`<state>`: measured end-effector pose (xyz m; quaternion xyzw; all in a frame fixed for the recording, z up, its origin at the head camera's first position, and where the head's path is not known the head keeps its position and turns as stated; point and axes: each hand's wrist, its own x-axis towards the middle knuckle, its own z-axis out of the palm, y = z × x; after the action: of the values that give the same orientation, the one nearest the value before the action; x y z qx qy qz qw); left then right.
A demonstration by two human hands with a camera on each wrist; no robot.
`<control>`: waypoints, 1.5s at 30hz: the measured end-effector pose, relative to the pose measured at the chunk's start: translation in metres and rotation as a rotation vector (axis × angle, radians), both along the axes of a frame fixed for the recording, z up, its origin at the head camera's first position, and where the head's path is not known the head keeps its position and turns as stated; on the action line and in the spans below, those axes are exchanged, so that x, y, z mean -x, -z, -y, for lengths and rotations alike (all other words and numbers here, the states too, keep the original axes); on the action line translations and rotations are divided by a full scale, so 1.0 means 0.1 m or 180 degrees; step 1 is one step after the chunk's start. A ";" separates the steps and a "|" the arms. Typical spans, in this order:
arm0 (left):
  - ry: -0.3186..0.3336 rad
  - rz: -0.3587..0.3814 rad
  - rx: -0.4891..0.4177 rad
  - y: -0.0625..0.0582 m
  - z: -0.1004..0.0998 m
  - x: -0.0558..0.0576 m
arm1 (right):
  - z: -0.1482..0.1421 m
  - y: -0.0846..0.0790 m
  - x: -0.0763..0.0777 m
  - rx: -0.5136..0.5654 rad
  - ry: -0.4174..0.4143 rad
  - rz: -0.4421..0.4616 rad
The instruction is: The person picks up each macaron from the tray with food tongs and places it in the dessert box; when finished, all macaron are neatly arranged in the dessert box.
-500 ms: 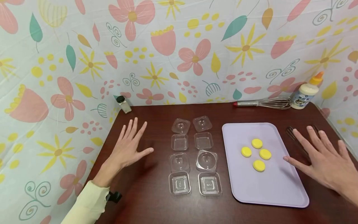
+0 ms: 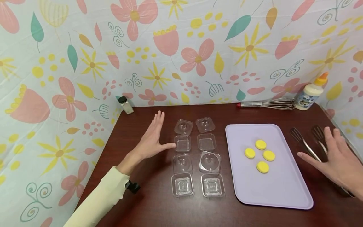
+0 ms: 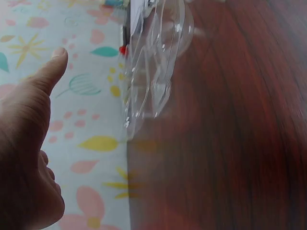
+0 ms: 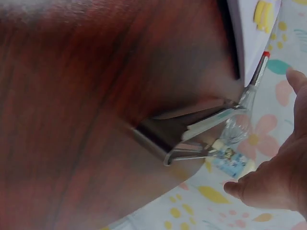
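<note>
Poised with both bare hands above a dark desk [image 2: 198, 214], grasping nothing in either. Holds the right hand [image 2: 338, 164] with fingers outstretched over the tongs [image 2: 311, 150] at the desk's 3 o'clock side, near the metal but apparently not touching it in the right wrist view. Hides part of the tongs beneath that hand, leaving two dark slotted heads in sight toward 10 and 11 o'clock, on a long axis slanting down to about 5 o'clock. Extends the left hand [image 2: 150, 141], likewise released and well apart from the tongs, with fingers straight toward 1 o'clock and thumb toward 3 o'clock, just beside the nearest of four clear square bases [image 2: 182, 186]. Shows nothing visible inside the bases, each paired with a domed lid [image 2: 183, 127] set apart on its 12 o'clock side. Includes, at 9 o'clock from the right hand, a lavender tray [image 2: 272, 194] bearing four yellow discs [image 2: 262, 167] in a diamond.
</note>
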<state>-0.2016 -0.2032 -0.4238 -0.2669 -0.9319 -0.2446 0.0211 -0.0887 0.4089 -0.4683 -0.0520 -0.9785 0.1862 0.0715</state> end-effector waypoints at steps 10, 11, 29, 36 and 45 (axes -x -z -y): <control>0.0123 0.0504 -0.0522 0.15 -0.44 0.12 | -0.10 0.08 -0.02 0.0793 0.0245 0.0004; 0.0131 0.0550 -0.0531 0.17 -0.49 0.12 | -0.11 0.07 -0.03 0.0802 0.0354 0.0156; 0.0509 0.0232 0.0002 0.43 -0.90 0.14 | -0.25 0.19 -0.05 0.0988 0.0666 0.0179; 0.0520 0.0186 0.0067 0.43 -0.95 0.14 | -0.22 0.24 -0.07 0.1163 0.0647 0.0011; 0.0499 0.0137 0.0247 0.47 -1.01 0.12 | -0.26 0.24 -0.06 0.0874 0.0675 -0.0039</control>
<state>-0.2136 -0.1021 -0.4708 -0.3343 -0.9172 -0.2149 -0.0284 -0.0832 0.4349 -0.4919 -0.1631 -0.9325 0.3098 0.0889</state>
